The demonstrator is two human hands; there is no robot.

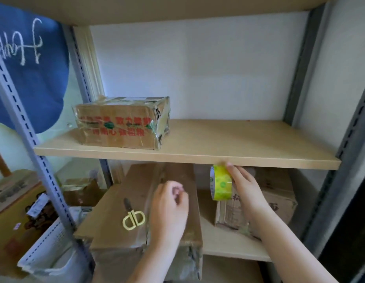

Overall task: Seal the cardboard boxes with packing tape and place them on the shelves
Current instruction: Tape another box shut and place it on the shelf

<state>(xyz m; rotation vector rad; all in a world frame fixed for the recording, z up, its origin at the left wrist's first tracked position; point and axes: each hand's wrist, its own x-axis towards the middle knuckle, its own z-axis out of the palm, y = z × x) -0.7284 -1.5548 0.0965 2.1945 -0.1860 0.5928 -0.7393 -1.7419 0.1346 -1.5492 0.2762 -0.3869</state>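
cardboard: we see a long box (136, 211) lying on the lower shelf (228, 248), its near end sticking out over the shelf edge toward us.
scissors: a pair with pale yellow handles (133, 218) lies flat on top of the long box, the blades closed and pointing away from us.
left hand: our left hand (170, 209) is over the long box, just right of the scissors. the fingers are curled in and the fingertips meet near the thumb. we cannot tell if they pinch a tape end or nothing.
right hand: our right hand (245, 188) holds the tape roll (220, 182), the fingers bent around its far side. the roll stands on its edge in the air, just under the front edge of the middle shelf (249, 144), and one fingertip touches that edge.
tape roll: clear tape with green and yellow print, between the long box and a smaller box (279, 197).
smaller box: it sits on the lower shelf at the right, behind our right hand.
middle shelf: one box (120, 123) already wrapped in shiny tape, with red print on the front, stands at the left side.
side: a blue cloth (30, 64) with white writing hangs at the left of the metal post (34, 144).
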